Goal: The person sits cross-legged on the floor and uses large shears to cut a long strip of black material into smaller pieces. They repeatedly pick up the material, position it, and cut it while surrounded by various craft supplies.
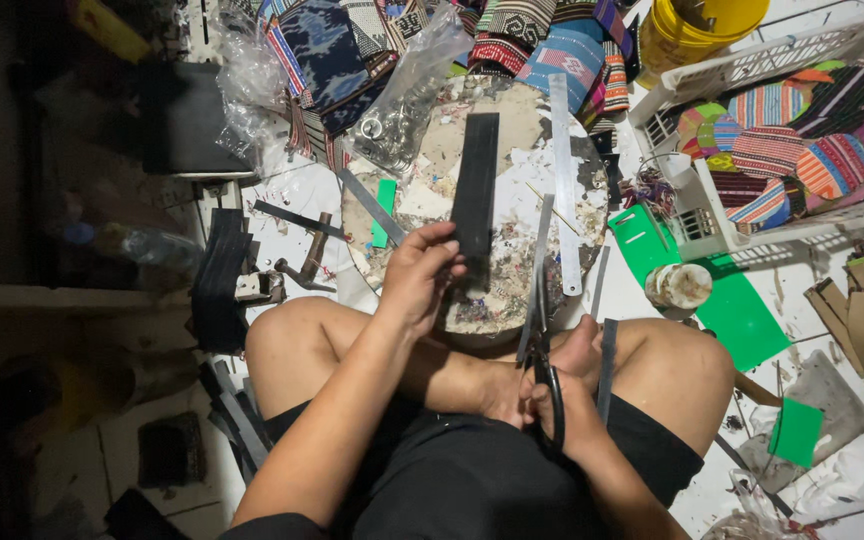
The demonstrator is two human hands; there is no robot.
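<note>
My left hand [420, 272] grips the near end of a wide black strip [475, 180] that points away from me over a round, scrap-littered work block [562, 215]. My right hand [552, 385] holds black-handled scissors [537, 300], blades pointing up beside the strip, not touching it. A narrow black strip [607, 365] hangs by my right hand near the knee. I sit cross-legged in dark shorts, the block in front of my legs.
A metal ruler [563, 180] lies on the block. White baskets [722, 225] hold striped fabric cut-outs at right. Green sheets [737, 310], a tape roll [680, 285], a hammer [307, 255], a bag of metal rings [397, 125], a yellow bucket [697, 25] and folded woven cloth [532, 40] surround it.
</note>
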